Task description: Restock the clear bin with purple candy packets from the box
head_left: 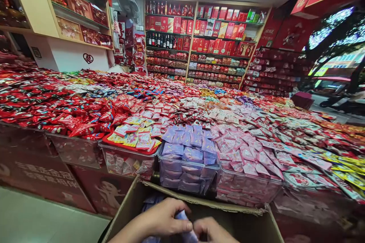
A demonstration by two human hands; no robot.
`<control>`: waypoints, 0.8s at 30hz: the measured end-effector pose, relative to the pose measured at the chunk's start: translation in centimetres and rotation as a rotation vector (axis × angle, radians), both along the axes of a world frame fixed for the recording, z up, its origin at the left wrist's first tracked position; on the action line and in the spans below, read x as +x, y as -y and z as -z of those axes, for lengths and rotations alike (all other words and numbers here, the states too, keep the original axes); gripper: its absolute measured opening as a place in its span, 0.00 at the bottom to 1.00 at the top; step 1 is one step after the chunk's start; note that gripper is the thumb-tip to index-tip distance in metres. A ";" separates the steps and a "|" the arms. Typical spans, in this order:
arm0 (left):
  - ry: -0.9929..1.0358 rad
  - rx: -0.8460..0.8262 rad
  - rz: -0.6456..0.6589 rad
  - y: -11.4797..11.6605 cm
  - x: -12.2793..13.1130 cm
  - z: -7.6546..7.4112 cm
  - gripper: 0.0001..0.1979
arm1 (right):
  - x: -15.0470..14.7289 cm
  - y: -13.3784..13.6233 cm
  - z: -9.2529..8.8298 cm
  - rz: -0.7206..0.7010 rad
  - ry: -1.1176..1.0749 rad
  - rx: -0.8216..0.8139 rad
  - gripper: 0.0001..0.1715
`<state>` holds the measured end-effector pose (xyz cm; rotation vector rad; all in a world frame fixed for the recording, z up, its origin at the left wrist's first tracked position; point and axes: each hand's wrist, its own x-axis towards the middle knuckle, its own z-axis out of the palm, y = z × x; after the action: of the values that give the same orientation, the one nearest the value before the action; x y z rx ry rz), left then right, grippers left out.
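Observation:
Over an open cardboard box (pixel 199 198), my left hand (pixel 167 217) pinches a small purple candy packet (pixel 181 215) between thumb and fingers. Close beside it, my right hand (pixel 212 229), blurred by motion, has its fingers curled at the packet's lower end. More purple packets (pixel 152 200) lie inside the box, partly hidden under my left hand. Just beyond the box stands a clear plastic bin (pixel 188 174) stacked with the same kind of purple packets.
Left of the purple bin is a bin of yellow-and-pink packets (pixel 134 136); right of it, one of pink packets (pixel 248 155). Red packets (pixel 82 121) spread farther left. Shelves of bottles and red boxes (pixel 219 41) line the back wall. Tiled floor (pixel 37 216) shows at lower left.

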<state>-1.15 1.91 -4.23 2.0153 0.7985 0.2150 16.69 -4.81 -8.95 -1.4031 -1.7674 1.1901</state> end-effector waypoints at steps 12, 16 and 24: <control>0.352 -0.463 -0.171 1.0 2.9 -0.7 0.21 | 0.9 0.7 -4.4 0.310 -0.543 -0.009 0.17; 0.395 -0.506 -0.209 1.2 3.2 -0.6 0.22 | 1.0 0.6 -4.6 0.322 -0.566 0.009 0.17; 0.457 -0.259 -0.232 1.8 3.2 -0.6 0.13 | 0.9 0.8 -3.2 0.295 -0.307 0.165 0.10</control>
<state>2.03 0.12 -3.67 1.5457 0.7199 0.6465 17.55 -5.60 -5.77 -1.2563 -1.3610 1.0138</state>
